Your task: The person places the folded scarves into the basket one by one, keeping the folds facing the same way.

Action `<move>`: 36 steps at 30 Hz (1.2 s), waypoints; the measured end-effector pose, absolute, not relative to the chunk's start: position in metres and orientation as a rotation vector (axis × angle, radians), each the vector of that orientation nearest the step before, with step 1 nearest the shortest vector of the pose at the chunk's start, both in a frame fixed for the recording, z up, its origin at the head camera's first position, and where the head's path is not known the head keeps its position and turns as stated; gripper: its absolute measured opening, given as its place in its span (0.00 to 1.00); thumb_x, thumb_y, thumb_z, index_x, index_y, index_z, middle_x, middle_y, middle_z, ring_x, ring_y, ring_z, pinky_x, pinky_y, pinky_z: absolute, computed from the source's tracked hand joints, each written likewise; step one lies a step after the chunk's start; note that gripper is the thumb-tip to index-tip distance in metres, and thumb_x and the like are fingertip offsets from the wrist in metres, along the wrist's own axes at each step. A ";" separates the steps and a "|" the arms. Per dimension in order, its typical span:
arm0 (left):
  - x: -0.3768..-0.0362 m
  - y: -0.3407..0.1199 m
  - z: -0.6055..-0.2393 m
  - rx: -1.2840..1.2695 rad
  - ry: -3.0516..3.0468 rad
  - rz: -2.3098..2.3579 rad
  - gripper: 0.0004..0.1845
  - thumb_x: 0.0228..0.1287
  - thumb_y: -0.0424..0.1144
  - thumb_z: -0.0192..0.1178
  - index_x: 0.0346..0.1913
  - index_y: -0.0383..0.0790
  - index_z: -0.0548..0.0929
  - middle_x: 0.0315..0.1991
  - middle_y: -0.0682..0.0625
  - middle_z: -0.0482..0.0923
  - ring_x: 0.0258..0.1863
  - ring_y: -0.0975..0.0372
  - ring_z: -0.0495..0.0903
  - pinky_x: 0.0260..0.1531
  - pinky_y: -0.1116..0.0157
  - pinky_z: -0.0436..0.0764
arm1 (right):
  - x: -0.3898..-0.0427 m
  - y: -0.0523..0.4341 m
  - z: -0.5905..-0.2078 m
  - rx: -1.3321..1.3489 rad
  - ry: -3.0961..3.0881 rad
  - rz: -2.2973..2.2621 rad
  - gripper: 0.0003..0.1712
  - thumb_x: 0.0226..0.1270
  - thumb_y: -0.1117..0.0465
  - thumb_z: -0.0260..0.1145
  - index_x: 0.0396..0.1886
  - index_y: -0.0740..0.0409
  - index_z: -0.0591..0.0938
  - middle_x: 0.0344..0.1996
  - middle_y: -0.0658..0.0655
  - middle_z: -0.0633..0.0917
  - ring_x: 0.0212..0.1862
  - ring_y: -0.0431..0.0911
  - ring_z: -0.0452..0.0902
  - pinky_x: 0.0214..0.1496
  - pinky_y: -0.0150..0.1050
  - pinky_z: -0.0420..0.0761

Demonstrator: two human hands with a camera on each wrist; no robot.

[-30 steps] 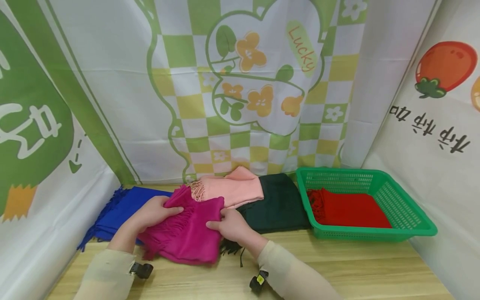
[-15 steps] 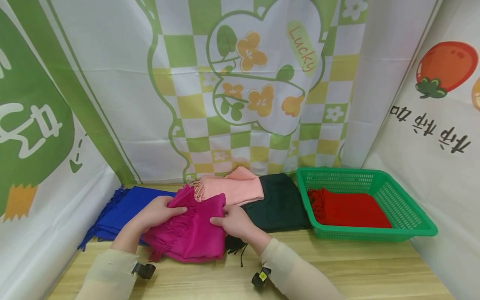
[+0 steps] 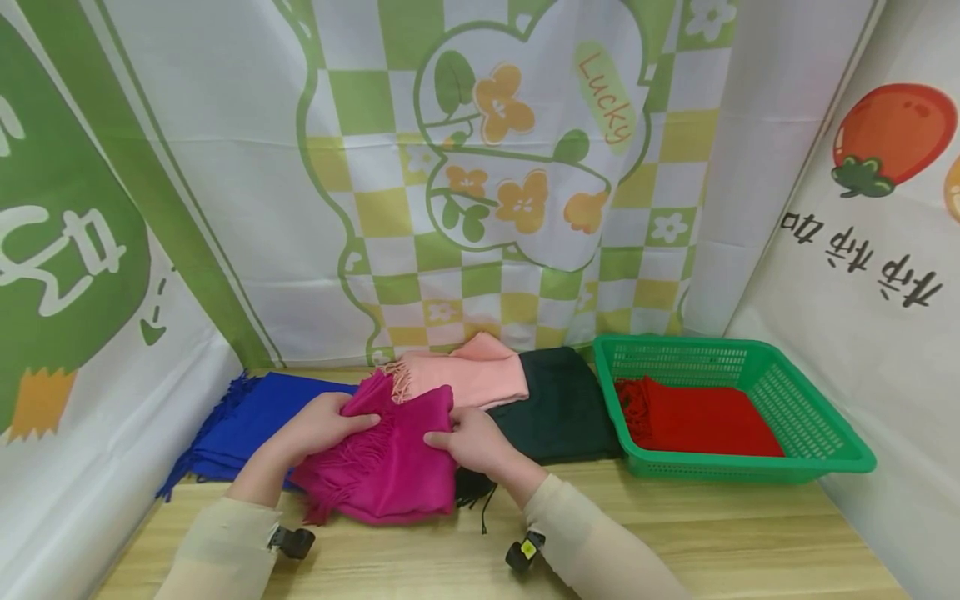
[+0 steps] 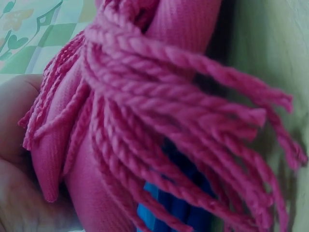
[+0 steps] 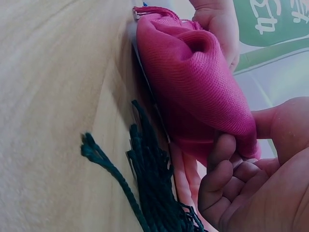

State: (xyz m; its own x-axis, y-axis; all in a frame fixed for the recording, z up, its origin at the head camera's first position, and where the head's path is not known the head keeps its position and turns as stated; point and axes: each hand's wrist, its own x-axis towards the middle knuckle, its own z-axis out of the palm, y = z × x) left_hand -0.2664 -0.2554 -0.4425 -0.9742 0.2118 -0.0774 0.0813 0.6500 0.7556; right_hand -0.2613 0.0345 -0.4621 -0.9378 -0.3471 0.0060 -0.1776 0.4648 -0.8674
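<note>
Both hands hold a folded magenta scarf [image 3: 408, 458] with a twisted fringe, raised in front of the other scarves. At its left upper edge, the left hand [image 3: 326, 427] grips the cloth, thumb on top. The right hand [image 3: 476, 442] pinches the right edge; in the right wrist view its thumb and curled fingers close on the fold. Magenta fringe [image 4: 159, 96] hangs across the left wrist view. Behind lie a blue scarf [image 3: 262, 417] at left, a pink scarf [image 3: 480, 379] in the middle and a dark green scarf [image 3: 558, 417], partly under the pink one.
A green plastic basket [image 3: 825, 417] stands at the right with a folded red scarf [image 3: 708, 421] inside. Dark green fringe [image 5: 149, 169] spreads over the wooden table [image 3: 675, 533] by the right hand. Printed cloth walls [image 3: 525, 275] enclose the back and sides.
Both hands have shifted slightly to the right with the magenta scarf, keeping their hold. More of the blue scarf shows. The other scarves and the basket stay where they were.
</note>
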 end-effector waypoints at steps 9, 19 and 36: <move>-0.267 -0.251 -0.445 0.228 2.709 1.232 0.18 0.77 0.51 0.72 0.43 0.37 0.86 0.29 0.49 0.81 0.28 0.57 0.81 0.34 0.58 0.79 | -0.263 0.037 -0.460 -0.457 2.530 -1.472 0.13 0.76 0.53 0.76 0.39 0.57 0.86 0.26 0.51 0.86 0.26 0.42 0.81 0.33 0.37 0.78; -0.268 -0.248 -0.448 0.231 2.704 1.240 0.18 0.78 0.52 0.71 0.42 0.38 0.86 0.27 0.49 0.80 0.27 0.57 0.80 0.33 0.58 0.79 | -0.263 0.038 -0.460 -0.451 2.532 -1.469 0.14 0.76 0.53 0.77 0.37 0.57 0.85 0.24 0.52 0.85 0.25 0.43 0.79 0.32 0.37 0.76; -0.265 -0.245 -0.445 0.218 2.705 1.248 0.18 0.79 0.51 0.71 0.42 0.37 0.84 0.26 0.50 0.77 0.25 0.57 0.77 0.31 0.58 0.77 | -0.266 0.041 -0.463 -0.463 2.528 -1.463 0.13 0.76 0.52 0.77 0.39 0.57 0.87 0.26 0.51 0.87 0.28 0.44 0.83 0.34 0.38 0.79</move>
